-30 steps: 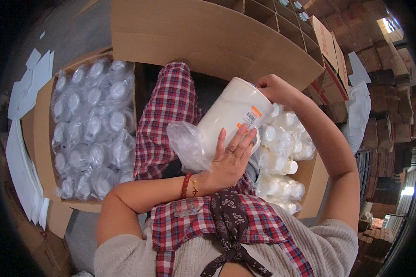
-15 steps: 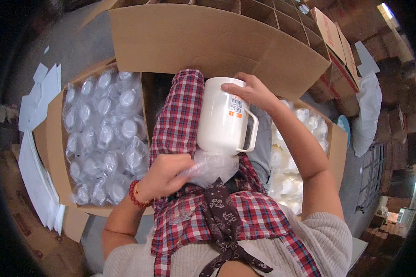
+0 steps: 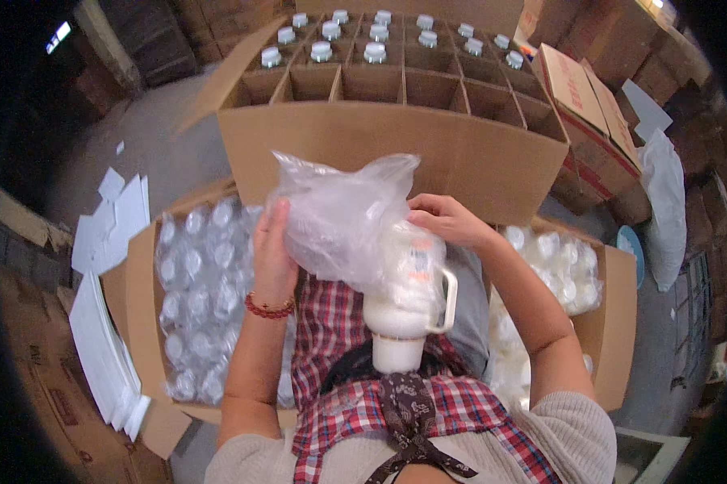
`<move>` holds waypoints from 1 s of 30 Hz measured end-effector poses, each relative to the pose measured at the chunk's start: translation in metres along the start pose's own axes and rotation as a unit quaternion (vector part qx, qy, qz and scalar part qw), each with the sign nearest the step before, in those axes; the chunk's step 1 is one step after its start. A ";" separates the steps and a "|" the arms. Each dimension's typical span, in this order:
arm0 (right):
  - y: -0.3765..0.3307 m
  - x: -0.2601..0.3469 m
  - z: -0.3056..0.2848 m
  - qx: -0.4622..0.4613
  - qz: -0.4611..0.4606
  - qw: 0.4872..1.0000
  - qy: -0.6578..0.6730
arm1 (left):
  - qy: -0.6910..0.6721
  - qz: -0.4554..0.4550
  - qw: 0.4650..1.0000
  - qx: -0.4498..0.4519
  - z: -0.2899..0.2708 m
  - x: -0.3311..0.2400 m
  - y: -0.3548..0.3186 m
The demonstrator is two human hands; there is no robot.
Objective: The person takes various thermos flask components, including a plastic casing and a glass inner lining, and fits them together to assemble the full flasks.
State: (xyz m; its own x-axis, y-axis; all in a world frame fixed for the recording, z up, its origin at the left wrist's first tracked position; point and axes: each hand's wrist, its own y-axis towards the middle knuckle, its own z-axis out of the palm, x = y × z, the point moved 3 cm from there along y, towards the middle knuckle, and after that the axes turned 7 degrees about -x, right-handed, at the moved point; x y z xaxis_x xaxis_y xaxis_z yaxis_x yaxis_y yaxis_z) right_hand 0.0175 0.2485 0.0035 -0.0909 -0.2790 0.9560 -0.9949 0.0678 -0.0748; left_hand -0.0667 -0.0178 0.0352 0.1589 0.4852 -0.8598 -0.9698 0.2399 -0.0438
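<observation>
We see one white handled jug (image 3: 404, 310), standing inverted on the lap just before the divided carton (image 3: 396, 145), half inside one clear plastic bag (image 3: 343, 218). Left hand (image 3: 273, 250) clamps the bag's side, right hand (image 3: 444, 219) pinches its edge. Drawing evenly on both sides should sleeve it cleanly.

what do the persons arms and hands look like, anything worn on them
Both forearms are bare. The left hand has a red beaded bracelet around its wrist. The right hand shows no ring, watch or glove. Loose beige knit sleeves are pushed up and cover only the upper arms.
</observation>
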 end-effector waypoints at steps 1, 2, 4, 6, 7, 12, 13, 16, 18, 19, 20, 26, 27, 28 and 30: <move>-0.002 0.004 -0.007 -0.024 -0.019 0.998 0.062 | -0.024 -0.014 0.999 0.027 0.010 0.006 0.008; -0.002 0.009 -0.011 -0.040 -0.036 0.990 0.127 | -0.029 -0.015 0.999 0.039 0.012 0.011 0.016; 0.000 0.026 -0.019 0.029 -0.104 0.967 0.230 | -0.040 -0.022 0.997 0.057 0.016 0.016 0.030; 0.005 0.034 -0.024 0.100 -0.150 0.946 0.271 | -0.032 0.000 0.998 0.049 0.027 0.017 0.042; 0.005 0.039 -0.026 0.091 -0.149 0.968 0.179 | -0.026 0.006 0.999 0.045 0.034 0.019 0.048; 0.019 0.060 -0.020 -0.042 -0.059 0.993 0.092 | -0.148 -0.046 0.983 0.100 0.032 0.008 0.079; 0.023 0.053 -0.024 -0.074 -0.010 0.981 0.179 | -0.184 -0.051 0.974 0.125 0.037 0.004 0.081; 0.032 0.041 -0.028 -0.137 -0.028 0.940 0.310 | 0.109 0.193 0.973 0.064 0.028 0.007 0.055; 0.037 0.025 -0.029 -0.108 -0.022 0.928 0.356 | 0.290 0.291 0.909 0.076 0.054 0.014 0.035; 0.037 0.025 -0.026 -0.095 0.000 0.934 0.343 | 0.366 0.313 0.870 0.104 0.072 0.016 0.022; 0.035 0.031 -0.018 -0.076 0.021 0.940 0.331 | 0.443 0.332 0.823 0.125 0.081 0.017 0.011; 0.017 0.072 -0.002 -0.005 -0.163 0.977 0.140 | 0.241 0.270 0.925 0.118 0.081 0.020 0.036; 0.014 0.079 -0.005 -0.066 -0.208 0.975 0.051 | 0.224 0.258 0.931 0.132 0.079 0.019 0.039; 0.011 0.083 -0.008 -0.128 -0.250 0.959 -0.039 | 0.244 0.277 0.921 0.127 0.080 0.017 0.038; 0.013 0.082 -0.018 -0.215 -0.268 0.932 -0.117 | 0.215 0.251 0.938 0.102 0.083 0.018 0.035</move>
State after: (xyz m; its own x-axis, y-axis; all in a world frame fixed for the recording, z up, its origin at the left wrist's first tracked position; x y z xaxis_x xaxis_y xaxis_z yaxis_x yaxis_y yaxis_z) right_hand -0.0019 0.2438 0.0863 0.3569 -0.5806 0.7319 -0.7951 0.2225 0.5642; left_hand -0.0826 0.0693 0.0607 -0.4410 0.2062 -0.8735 -0.8395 0.2496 0.4827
